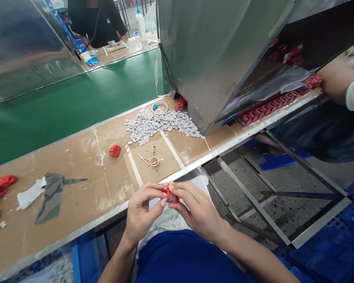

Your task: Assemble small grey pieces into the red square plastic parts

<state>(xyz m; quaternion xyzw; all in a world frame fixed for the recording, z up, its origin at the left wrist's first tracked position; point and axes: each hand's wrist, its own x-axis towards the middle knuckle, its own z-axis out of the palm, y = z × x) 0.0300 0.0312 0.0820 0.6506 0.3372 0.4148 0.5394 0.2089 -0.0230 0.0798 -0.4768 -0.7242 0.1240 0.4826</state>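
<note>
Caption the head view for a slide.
Left hand and right hand hold a small red-and-grey part at a bench bearing scattered grey pieces.

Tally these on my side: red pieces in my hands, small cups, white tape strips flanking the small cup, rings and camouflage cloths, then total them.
Held red piece: 1
Small cup: 1
White tape strips flanking it: 2
Ring: 1
Camouflage cloth: 1
Total: 6

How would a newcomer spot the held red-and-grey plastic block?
Find the long, brown, pale-edged table. By its near edge, the left hand and right hand meet around the boxy block. Unlike the lone red plastic block on the table, it is held.
</note>
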